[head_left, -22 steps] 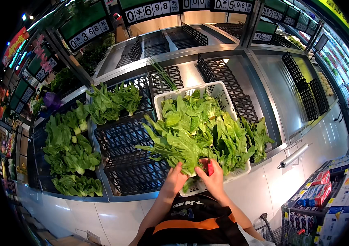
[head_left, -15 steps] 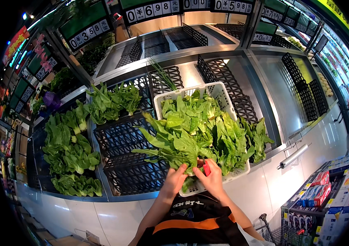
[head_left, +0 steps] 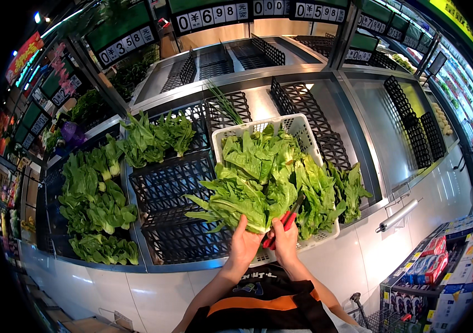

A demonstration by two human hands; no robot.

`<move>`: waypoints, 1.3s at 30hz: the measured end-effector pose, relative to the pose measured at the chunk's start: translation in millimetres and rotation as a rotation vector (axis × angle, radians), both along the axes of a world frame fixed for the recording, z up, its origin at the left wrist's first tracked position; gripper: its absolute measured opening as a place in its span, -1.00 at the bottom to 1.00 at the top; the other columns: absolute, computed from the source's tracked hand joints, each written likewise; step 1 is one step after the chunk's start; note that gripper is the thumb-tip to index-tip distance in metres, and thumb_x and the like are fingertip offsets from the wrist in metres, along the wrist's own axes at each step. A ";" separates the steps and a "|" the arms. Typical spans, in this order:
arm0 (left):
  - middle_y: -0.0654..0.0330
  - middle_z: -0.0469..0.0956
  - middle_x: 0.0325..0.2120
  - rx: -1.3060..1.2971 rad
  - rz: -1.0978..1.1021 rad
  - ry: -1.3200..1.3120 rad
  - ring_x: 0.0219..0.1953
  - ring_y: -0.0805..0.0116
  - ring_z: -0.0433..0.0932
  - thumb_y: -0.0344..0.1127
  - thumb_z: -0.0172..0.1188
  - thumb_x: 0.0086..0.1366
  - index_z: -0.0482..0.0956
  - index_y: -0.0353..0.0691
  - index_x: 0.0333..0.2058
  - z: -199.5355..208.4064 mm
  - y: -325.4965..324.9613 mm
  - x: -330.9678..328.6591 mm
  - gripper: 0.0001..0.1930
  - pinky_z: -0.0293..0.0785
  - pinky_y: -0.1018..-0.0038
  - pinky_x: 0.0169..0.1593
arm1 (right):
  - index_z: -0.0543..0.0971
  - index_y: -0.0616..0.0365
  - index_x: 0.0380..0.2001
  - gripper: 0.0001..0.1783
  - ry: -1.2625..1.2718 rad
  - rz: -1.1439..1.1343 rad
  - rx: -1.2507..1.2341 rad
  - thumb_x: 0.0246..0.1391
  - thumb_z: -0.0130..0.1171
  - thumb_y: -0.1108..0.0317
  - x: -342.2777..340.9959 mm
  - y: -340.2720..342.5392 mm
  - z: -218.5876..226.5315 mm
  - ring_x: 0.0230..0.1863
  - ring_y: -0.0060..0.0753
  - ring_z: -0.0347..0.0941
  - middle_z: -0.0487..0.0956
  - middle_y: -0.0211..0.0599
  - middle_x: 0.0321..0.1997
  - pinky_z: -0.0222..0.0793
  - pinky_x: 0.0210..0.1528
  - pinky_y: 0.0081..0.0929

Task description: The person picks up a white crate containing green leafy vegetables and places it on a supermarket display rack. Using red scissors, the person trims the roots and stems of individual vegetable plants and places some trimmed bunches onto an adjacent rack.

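My left hand (head_left: 243,244) is closed around the base of a bunch of leafy green lettuce (head_left: 236,202), its leaves pointing away from me. In my right hand (head_left: 285,240) are red-handled scissors (head_left: 288,220), their dark blades pointing up and away beside the bunch; the fingers partly hide the handles. My right fingertips are close to the lettuce's cut end. Under and behind the bunch, a white perforated plastic basket (head_left: 307,133) is heaped with more lettuce (head_left: 317,194). The basket rests on the near part of the display stand.
Black slatted racks (head_left: 172,180) line the metal stand (head_left: 353,133). Leafy greens (head_left: 94,194) lie at the left, with another bunch (head_left: 156,136) behind. Long thin green stalks (head_left: 225,102) lie behind the basket. A plastic-bag roll (head_left: 397,215) hangs at the front right; posts carry price signs (head_left: 211,16).
The bunch has turned so its pale base shows between my hands. My left hand has opened up around the base, and the scissors have swung out with their blades now visible.
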State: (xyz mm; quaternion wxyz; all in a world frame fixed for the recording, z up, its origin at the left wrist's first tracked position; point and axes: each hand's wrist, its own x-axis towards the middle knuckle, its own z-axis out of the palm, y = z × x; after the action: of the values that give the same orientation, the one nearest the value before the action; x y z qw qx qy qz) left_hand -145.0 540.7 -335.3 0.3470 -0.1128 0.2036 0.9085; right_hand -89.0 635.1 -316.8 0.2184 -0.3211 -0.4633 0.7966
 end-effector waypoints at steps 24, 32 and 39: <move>0.11 0.40 0.09 -0.150 -0.034 0.430 0.20 0.15 0.34 -0.55 0.15 0.26 0.29 -0.17 0.19 -42.6 -37.4 -6.1 -0.48 0.21 0.10 0.29 | 0.43 0.26 -0.28 -0.86 0.172 0.011 -0.344 0.16 0.13 0.44 26.3 47.7 5.2 -0.62 -0.69 0.16 0.36 -0.48 -0.54 0.20 -0.52 -0.61; 0.05 0.45 -0.02 -0.408 -0.026 0.634 0.05 0.17 0.49 -0.61 0.02 0.31 0.32 -0.33 0.11 -49.1 -38.3 -7.9 -0.62 0.46 0.17 0.14 | 0.35 0.08 -0.38 -0.82 0.111 0.105 -0.219 0.12 0.18 0.47 30.1 38.8 8.6 -0.64 -0.65 0.16 0.29 -0.53 -0.60 0.22 -0.53 -0.58; 0.05 0.46 0.01 -0.437 -0.096 0.370 0.07 0.16 0.47 -0.58 0.08 0.27 0.36 -0.33 0.10 -53.6 -45.1 -6.8 -0.60 0.38 0.17 0.19 | 0.35 0.05 -0.38 -0.81 -0.185 -0.074 0.331 0.11 0.20 0.36 48.0 116.2 23.8 -0.76 -0.62 0.26 0.34 -0.49 -0.64 0.16 -0.83 -0.58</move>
State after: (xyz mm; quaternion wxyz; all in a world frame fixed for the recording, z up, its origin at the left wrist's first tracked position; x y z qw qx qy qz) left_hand -151.8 495.6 -389.0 0.3140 -0.0072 0.4593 0.8309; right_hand -41.0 751.3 -293.0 0.2540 -0.3692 -0.5940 0.6681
